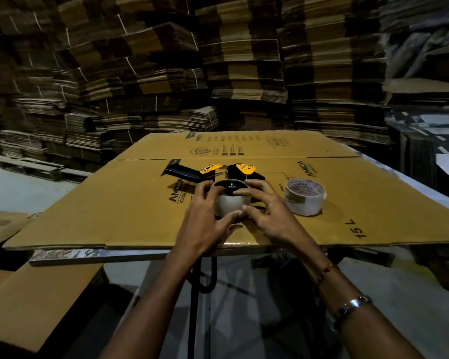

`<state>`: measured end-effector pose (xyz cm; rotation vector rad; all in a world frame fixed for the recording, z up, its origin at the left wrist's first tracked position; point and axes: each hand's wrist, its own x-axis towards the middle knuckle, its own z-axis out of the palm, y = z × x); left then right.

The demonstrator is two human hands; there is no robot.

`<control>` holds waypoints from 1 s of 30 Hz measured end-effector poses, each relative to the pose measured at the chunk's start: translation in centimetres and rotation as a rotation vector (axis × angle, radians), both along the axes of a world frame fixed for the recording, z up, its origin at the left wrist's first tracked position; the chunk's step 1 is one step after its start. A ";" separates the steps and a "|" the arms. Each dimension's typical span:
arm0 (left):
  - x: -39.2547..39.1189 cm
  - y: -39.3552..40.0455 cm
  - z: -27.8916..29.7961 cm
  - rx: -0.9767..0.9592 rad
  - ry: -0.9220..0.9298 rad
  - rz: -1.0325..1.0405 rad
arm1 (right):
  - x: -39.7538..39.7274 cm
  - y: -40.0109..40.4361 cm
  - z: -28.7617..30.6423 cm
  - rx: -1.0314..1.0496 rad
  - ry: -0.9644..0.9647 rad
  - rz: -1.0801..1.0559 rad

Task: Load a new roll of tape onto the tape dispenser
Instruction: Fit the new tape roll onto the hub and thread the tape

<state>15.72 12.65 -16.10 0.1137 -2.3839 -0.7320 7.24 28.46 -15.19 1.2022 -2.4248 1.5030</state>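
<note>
Both hands are on the roll [231,204] that sits on the dispenser [219,173], right in the middle of the cardboard sheet [130,203]. The left hand [205,218] wraps it from 9 o'clock, fingers over the top rim and thumb at the lower wall, and the right hand [268,211] does the same from 3 o'clock, so both are grasping the roll, not just resting on it. The roll looks like clear packing tape, so I'd guess it's light, stiff enough around the core but with a slick outer face, and the sticky end will grab anything it touches. Best place to hold is the outer wall with fingers spread, which is pretty much what's happening, pressing evenly so it slides square onto the black hub [231,186]. The hub shows inside the core, so it seems at least partly seated; can't tell if it's pushed all the way home. The dispenser itself is rigid, with a black handle [182,173] pointing to about 10 o'clock and yellow plates up at 12; I'd keep fingers clear of the cutter end, though the blade isn't visible from here. A second roll [306,196] with a printed core stands at 3 o'clock, near the right hand but not touching it. As for containers: none in use, just stacks [140,73] of flattened boxes all around, nothing in them that I can see.
</note>
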 end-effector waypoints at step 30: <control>0.9 0.2 -0.6 0.040 0.124 0.112 | 0.0 -0.1 0.0 -0.022 -0.011 -0.010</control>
